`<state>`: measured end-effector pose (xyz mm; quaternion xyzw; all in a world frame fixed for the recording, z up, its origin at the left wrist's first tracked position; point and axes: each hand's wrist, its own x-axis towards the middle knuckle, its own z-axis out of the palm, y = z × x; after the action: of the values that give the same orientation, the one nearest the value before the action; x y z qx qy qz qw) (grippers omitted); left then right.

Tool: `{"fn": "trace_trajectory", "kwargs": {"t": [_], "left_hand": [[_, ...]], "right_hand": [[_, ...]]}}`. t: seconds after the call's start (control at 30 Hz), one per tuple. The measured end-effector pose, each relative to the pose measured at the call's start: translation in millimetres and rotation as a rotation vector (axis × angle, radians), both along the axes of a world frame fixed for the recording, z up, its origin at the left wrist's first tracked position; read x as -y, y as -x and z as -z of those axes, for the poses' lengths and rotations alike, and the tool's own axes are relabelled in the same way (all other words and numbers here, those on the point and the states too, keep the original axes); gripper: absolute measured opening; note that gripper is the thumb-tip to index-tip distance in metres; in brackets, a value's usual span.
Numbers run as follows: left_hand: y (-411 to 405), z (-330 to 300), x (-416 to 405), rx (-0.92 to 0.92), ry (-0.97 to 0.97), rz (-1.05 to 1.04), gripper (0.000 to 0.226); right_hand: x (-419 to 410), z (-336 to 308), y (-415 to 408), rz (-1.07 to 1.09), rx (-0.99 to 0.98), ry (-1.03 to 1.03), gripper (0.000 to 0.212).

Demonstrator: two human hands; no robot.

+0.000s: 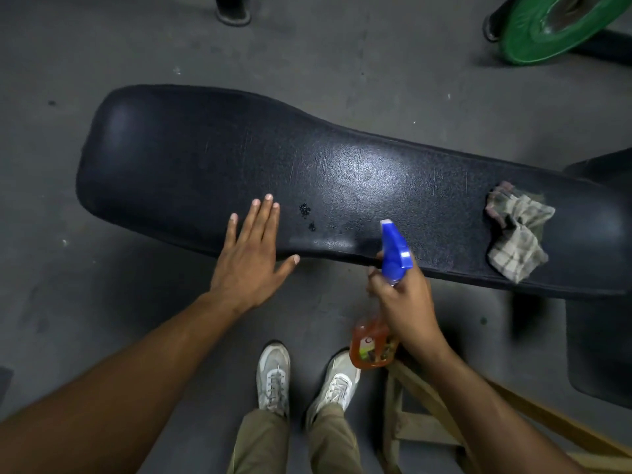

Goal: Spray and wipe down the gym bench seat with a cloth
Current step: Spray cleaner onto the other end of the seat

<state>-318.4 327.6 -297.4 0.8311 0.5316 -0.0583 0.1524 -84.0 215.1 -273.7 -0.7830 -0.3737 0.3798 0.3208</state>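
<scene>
— Hands?
— Left hand (251,249) flat, fingers straight, on the bench's (191,159) near edge. Right hand (402,302) grips the blue-nozzled sprayer (393,256).
— Cloth (518,234)?
— Crumpled plaid, by the pebbled vinyl's right end.

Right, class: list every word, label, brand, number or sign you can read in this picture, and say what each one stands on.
No text here can be read in full.
Spray bottle label: printing too blurred to read; only a curved mark like a "C" shows.
Blue trigger head, held in the right hand: no lettering visible.
Green weight plate: no readable marking.
Bench seat, cloth, shoes: no text visible.
</scene>
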Motion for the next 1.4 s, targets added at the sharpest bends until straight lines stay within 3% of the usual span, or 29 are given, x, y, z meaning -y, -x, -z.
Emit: {"fn": "trace_trajectory", "kwargs": {"t": [0.23,0.7,1.0,1.4], "left_hand": [[14.8,-2.6,-1.5,-0.058,-0.042,-0.059,0.097],[45.4,-5.4,-9.6,-0.108,0.006,-0.14,0.102],[48.4,-4.2,-10.2,-0.066,0.057,-0.217,0.106],[53.2,-6.1,-11.6,-0.048,0.077,-0.202,0.104]], "right_hand": [[1.1,5.9,-22.2,0.105,-0.031,-0.031,0.036],[-49.8,-3.6,25.8,-0.038,-0.008,-0.064,0.041],[-57.6,-6.5,-2.5,0.155,-0.032,-0.086,0.042],[-77.5,-25.1,55.6,-0.167,0.135,-0.125,0.025]]}}
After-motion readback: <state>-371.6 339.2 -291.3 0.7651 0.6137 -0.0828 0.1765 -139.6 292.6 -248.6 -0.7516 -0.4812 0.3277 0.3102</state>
